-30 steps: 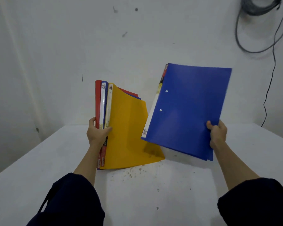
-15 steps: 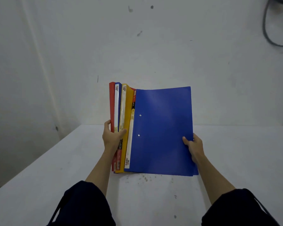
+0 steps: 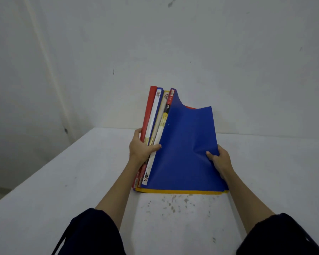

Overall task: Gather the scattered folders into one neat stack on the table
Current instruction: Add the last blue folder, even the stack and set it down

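Gripping folder bundle (image 3: 173, 144) | blue cover (image 3: 184, 148) buckled | spines fanned, yellow edge below

Standing against plain white walls (image 3: 191, 43) marked by small dark scuffs, meeting at a corner far left; white surface (image 3: 63, 190) stretching near to far, showing brown specks (image 3: 173, 205) near its middle.
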